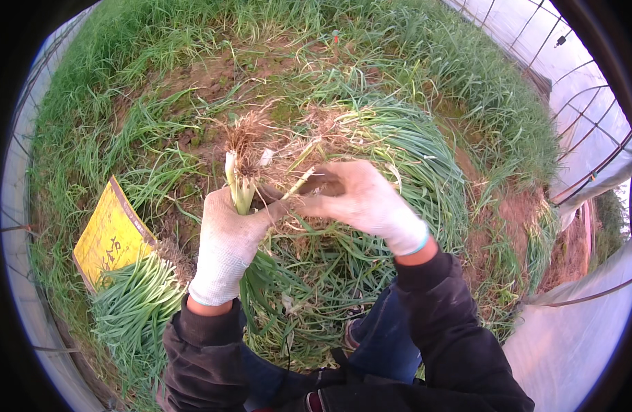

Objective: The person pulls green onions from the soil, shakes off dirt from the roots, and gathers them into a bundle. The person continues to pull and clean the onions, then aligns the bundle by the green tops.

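Observation:
My left hand (228, 232), in a soiled white knit glove, is closed round a small bunch of leek-like green plants (241, 190). Their white stems and brown roots stick up above the fist, and the green leaves hang below it. My right hand (349, 201), gloved too, is just right of the left, with thumb and fingers curved beside a pale stalk (299, 183) that slants up between the hands. Whether the right fingers grip the stalk or dry bits of leaf cannot be told. Beyond the right hand lies a large heap of the same plants (424, 149), roots towards the left.
At the left, a trimmed pile of green plants (136, 298) lies against a yellow sack or board (112, 232) bearing writing. Loose leaves (321, 268) litter the ground round my feet. Growing grass-like plants (501, 98) ring the bare soil. Plastic greenhouse film on metal hoops (589, 98) stands at the right.

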Tool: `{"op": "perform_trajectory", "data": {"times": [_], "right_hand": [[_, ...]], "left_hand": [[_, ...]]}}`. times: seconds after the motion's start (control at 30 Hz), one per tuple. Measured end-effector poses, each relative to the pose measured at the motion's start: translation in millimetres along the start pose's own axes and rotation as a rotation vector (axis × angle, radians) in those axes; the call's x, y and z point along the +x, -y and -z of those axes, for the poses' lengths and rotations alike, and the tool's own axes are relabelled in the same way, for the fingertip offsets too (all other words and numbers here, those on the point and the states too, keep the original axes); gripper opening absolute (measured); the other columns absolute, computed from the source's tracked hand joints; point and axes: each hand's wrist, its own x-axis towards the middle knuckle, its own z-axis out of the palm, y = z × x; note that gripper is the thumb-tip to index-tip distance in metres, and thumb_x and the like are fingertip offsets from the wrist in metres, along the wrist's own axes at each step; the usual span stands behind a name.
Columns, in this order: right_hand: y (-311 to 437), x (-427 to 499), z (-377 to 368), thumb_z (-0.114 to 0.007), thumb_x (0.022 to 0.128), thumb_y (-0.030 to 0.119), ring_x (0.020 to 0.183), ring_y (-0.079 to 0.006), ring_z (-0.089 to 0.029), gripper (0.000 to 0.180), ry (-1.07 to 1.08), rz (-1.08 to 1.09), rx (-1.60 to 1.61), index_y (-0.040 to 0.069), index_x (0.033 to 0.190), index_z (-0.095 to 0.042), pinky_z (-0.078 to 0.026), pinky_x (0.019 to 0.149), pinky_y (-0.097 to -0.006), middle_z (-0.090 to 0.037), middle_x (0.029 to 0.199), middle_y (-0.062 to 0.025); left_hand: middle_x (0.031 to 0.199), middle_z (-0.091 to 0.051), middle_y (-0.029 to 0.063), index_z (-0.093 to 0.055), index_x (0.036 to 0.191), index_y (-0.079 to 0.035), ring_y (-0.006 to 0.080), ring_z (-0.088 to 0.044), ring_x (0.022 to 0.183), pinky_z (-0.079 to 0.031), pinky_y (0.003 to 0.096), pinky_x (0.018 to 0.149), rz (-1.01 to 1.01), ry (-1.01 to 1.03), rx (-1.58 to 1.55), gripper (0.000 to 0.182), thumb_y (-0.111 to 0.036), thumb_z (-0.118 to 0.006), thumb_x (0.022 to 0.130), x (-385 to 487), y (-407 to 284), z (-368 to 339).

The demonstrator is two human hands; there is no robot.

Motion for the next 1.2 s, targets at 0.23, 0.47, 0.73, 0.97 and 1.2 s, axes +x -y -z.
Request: {"op": "perform_trajectory", "data": {"times": [0.23, 0.47, 0.73, 0.97, 1.2], "right_hand": [[-14.4, 0.2, -7.9, -0.071, 0.086, 0.014, 0.057, -0.0120, -0.063, 0.023, -0.038, -0.204, 0.168, -0.007, 0.094, -0.068, -0.052, 0.049, -0.0266, -0.067, 0.070, -0.0086], [-18.7, -5.5, 2.5, -0.072, 0.086, 0.022, 0.057, -0.0112, -0.064, 0.027, 0.280, -0.280, 0.095, -0.003, 0.096, -0.068, -0.052, 0.052, -0.0250, -0.066, 0.066, -0.0072], [-104.7, 29.5, -5.3, -0.073, 0.084, 0.017, 0.062, -0.0117, -0.065, 0.019, 0.761, -0.457, 0.092, -0.001, 0.087, -0.068, -0.054, 0.056, -0.0266, -0.069, 0.072, -0.0064], [-160.8, 98.8, 15.1, -0.063, 0.084, 0.053, 0.077, -0.0260, -0.069, 0.054, 0.868, -0.278, -0.768, 0.001, 0.092, -0.072, -0.054, 0.078, -0.0352, -0.072, 0.084, -0.0130], [-256.6, 195.2, 109.0, -0.052, 0.084, 0.014, 0.082, -0.0320, -0.069, 0.019, -0.310, -0.125, -1.350, 0.009, 0.086, -0.071, -0.054, 0.071, -0.0439, -0.070, 0.085, -0.0145]], "left_hand": [[0.068, -0.066, 0.0029, -0.070, 0.087, 0.000, 0.0088, -0.056, 0.063, -0.046, 0.0273, 0.060, 0.021, 0.045, 0.081, 0.013, -0.004, -0.076, 0.076, -2.3, 3.1, -2.5], [0.072, -0.066, 0.0029, -0.068, 0.090, 0.002, 0.0092, -0.055, 0.067, -0.046, 0.0306, 0.063, 0.118, 0.213, 0.349, 0.017, 0.001, -0.073, 0.074, -6.2, 11.0, 0.4], [0.074, -0.065, 0.0218, -0.069, 0.089, 0.000, 0.0375, -0.065, 0.070, -0.049, 0.0413, 0.064, 0.131, 0.137, 0.579, 0.014, -0.012, -0.071, 0.082, -8.1, 6.4, 2.0], [0.079, -0.067, 0.0134, -0.063, 0.102, 0.003, 0.0235, -0.064, 0.067, -0.049, 0.0338, 0.065, 0.136, -0.218, 0.440, 0.017, 0.003, -0.057, 0.086, 0.7, 18.5, 35.2], [0.074, -0.063, 0.0063, -0.062, 0.105, 0.004, 0.0123, -0.056, 0.063, -0.046, 0.0259, 0.057, -0.059, -0.405, -0.072, 0.015, -0.007, -0.055, 0.096, 11.2, 33.0, 32.5]]}}
